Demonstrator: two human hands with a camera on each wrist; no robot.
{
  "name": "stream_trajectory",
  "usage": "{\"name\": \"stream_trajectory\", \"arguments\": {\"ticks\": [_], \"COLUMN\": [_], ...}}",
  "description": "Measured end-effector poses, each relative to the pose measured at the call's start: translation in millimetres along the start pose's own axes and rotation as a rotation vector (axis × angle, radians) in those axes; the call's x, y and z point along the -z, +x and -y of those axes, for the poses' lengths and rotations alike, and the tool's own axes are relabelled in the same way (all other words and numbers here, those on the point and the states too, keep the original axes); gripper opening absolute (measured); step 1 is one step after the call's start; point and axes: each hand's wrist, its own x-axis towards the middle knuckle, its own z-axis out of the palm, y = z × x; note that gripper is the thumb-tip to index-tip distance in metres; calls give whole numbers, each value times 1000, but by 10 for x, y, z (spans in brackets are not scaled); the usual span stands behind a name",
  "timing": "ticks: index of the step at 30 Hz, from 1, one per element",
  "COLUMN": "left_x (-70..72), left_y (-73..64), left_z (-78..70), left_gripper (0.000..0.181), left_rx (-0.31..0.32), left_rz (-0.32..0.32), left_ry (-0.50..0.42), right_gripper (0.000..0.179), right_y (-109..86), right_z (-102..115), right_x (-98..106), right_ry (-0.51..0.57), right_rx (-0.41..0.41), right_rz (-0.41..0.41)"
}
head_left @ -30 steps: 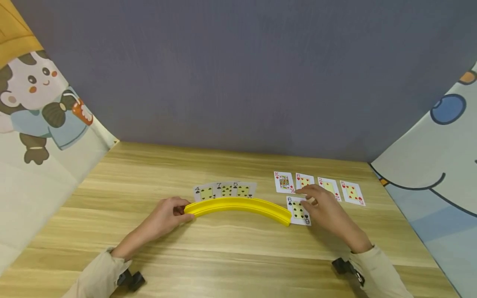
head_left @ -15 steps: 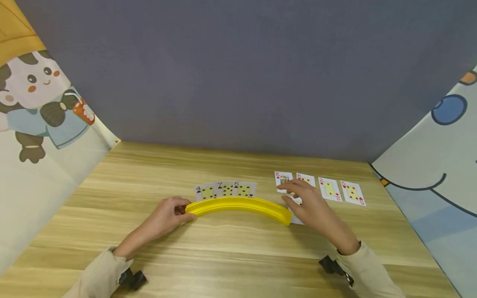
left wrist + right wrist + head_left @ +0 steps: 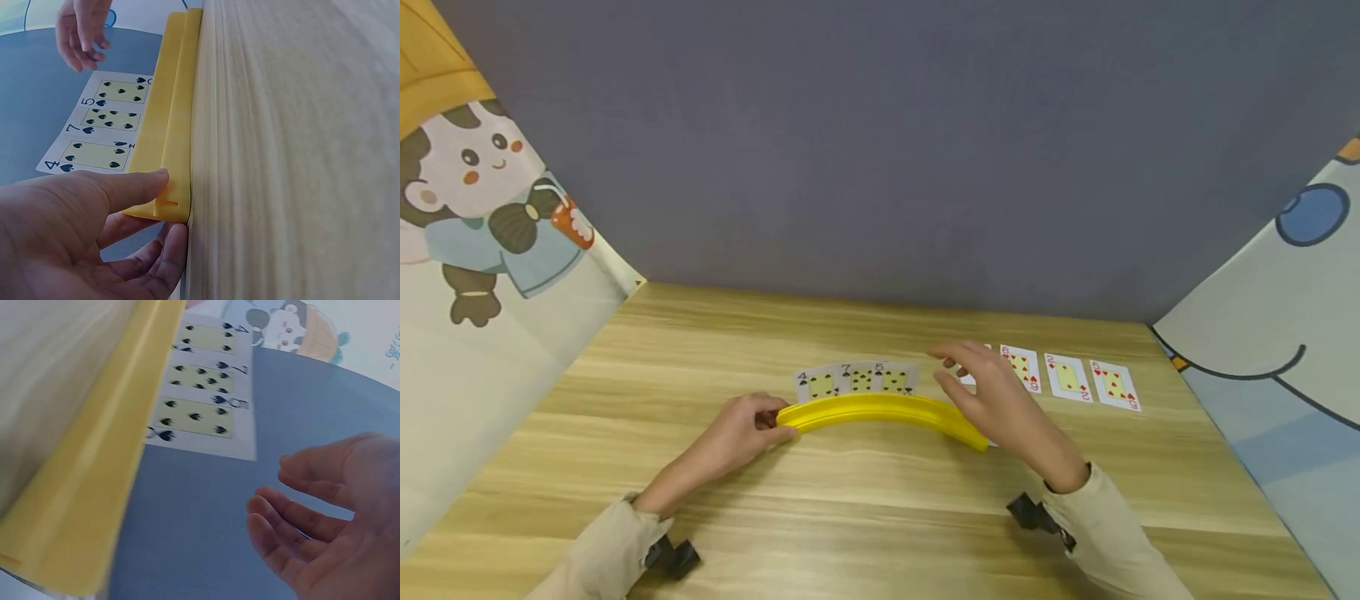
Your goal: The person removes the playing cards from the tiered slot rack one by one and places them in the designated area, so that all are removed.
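Note:
My left hand (image 3: 737, 425) pinches the left end of a curved yellow card holder (image 3: 880, 407), thumb on its front in the left wrist view. Three overlapping playing cards stand in the holder's left and middle: the four of spades (image 3: 94, 156), the seven of spades (image 3: 109, 119) and the five of spades (image 3: 122, 92). My right hand (image 3: 1000, 400) is raised near the holder's right end, fingers loosely bent and apart, with nothing between them in the right wrist view (image 3: 337, 512). It hides nearly all of the six of spades on the table; only a white sliver shows.
Face-up red cards lie in a row at the back right: one mostly covered by my right hand, then a heart card (image 3: 1022, 368), the two of diamonds (image 3: 1067, 377) and the five of hearts (image 3: 1115, 385). A grey wall (image 3: 880, 167) rises behind the wooden table (image 3: 820, 517).
My right hand has moved left from over the six of spades toward the cards in the holder, covering the king of diamonds. My left hand stays on the holder's end.

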Motion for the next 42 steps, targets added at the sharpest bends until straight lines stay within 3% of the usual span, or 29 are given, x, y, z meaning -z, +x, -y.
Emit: {"name": "stream_trajectory", "arguments": {"ticks": [10, 22, 29, 39, 42], "left_x": [-6, -12, -15, -11, -8], "left_y": [26, 44, 43, 39, 31], "left_z": [-2, 7, 2, 6, 8], "left_gripper": [24, 21, 22, 22, 22], "left_rx": [-6, -15, -9, 11, 7], "left_rz": [3, 5, 1, 5, 3], "left_ry": [-14, -6, -1, -10, -9], "right_gripper": [34, 8, 7, 7, 17], "right_y": [21, 5, -14, -3, 2], "right_z": [-85, -194, -218, -218, -215], "right_x": [-335, -515, -516, -431, -420], "right_ry": [96, 185, 181, 150, 166], "right_rx": [22, -117, -124, -53, -47], "right_rz": [-32, -25, -55, -215, -236]}}
